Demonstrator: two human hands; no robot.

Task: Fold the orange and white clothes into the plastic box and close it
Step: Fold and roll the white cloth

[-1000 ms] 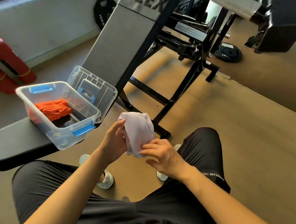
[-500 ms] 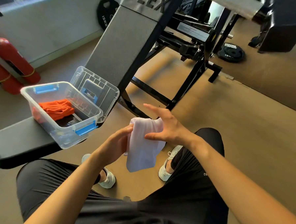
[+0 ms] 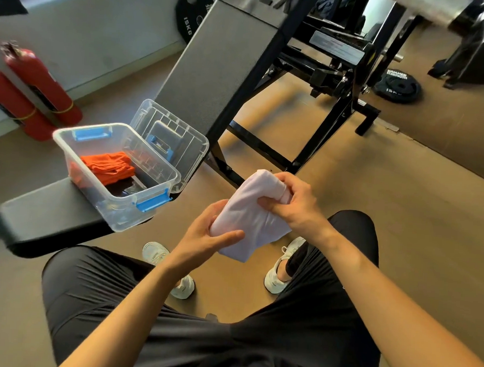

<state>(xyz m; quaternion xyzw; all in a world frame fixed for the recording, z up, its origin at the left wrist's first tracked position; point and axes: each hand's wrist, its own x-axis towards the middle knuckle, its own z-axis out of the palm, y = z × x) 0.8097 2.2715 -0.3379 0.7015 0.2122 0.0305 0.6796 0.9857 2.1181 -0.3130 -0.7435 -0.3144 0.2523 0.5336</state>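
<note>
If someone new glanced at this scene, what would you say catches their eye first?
Probably the white cloth in the centre, gripped by both the left hand and the right hand. Next, the orange garment lying in the open clear plastic box on the black bench at left.

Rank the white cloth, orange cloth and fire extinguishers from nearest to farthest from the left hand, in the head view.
1. White cloth: held by the left hand.
2. Orange cloth: inside the plastic box, further left.
3. Fire extinguishers: far left, by the wall.

Folded orange cloth (image 3: 107, 166) lies in open box (image 3: 116, 207); white cloth (image 3: 247, 220) bunched.
</note>
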